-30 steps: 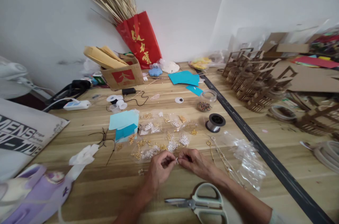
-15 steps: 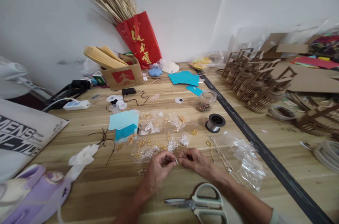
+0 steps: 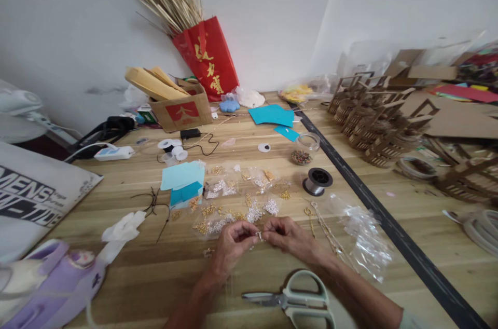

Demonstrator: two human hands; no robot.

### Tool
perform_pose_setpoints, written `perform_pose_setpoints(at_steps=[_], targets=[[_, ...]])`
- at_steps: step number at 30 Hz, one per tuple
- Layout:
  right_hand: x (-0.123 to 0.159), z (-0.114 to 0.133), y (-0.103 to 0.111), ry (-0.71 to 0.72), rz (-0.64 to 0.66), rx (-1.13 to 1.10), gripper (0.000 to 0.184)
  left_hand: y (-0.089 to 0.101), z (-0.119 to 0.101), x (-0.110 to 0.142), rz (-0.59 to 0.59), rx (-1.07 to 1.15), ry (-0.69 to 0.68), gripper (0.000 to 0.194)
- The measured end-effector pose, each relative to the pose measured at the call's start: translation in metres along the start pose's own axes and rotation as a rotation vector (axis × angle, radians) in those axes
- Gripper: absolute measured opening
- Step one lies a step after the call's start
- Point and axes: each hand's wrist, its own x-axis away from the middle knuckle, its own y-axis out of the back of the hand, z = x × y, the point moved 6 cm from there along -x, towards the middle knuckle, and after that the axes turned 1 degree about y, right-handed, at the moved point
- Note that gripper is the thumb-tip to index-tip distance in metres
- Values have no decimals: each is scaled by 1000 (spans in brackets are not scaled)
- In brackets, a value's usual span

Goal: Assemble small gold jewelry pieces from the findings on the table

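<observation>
My left hand (image 3: pixel 234 247) and my right hand (image 3: pixel 287 235) meet at the front middle of the table, fingertips pinched close together. Between them is a small shiny metal jewellery piece (image 3: pixel 259 236), too small to name exactly. Both hands are closed on it. Just beyond lie small bags and heaps of silver beads (image 3: pixel 254 212) and gold beads (image 3: pixel 200 228). Scissors with pale green handles (image 3: pixel 305 292) rest below my right wrist. To the right of that hand lie chains (image 3: pixel 329 233), gold and silver.
A wire spool (image 3: pixel 318 182) and a glass jar of beads (image 3: pixel 304 150) stand to the right, before crumpled clear bags (image 3: pixel 368 235). Blue cards (image 3: pixel 182 181) lie left. A purple iron-like appliance (image 3: pixel 66 282) is at front left; wooden baskets (image 3: pixel 373 126) stand at the right.
The hands stay nearly in place, still pinching. The small shiny piece between the fingertips shows a little more clearly. The whole view has shifted very slightly.
</observation>
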Motion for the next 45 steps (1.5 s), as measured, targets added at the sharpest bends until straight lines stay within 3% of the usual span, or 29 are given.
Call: perform_pose_setpoints(at_steps=[22,32,40,45], targets=[[-1,1,-2,-7,21,-28,28,-4,0,1,49,52,4,12],[0,0,-3,-19,42,-51,18,-2,-2,1,-9,37,-6,10],[-2,-5,-3,-51,55,-69,23,0,3,1,-12,63,27,8],[-3,-10,-2,-64,53,-81,22,1,0,2,-36,-8,-27,6]])
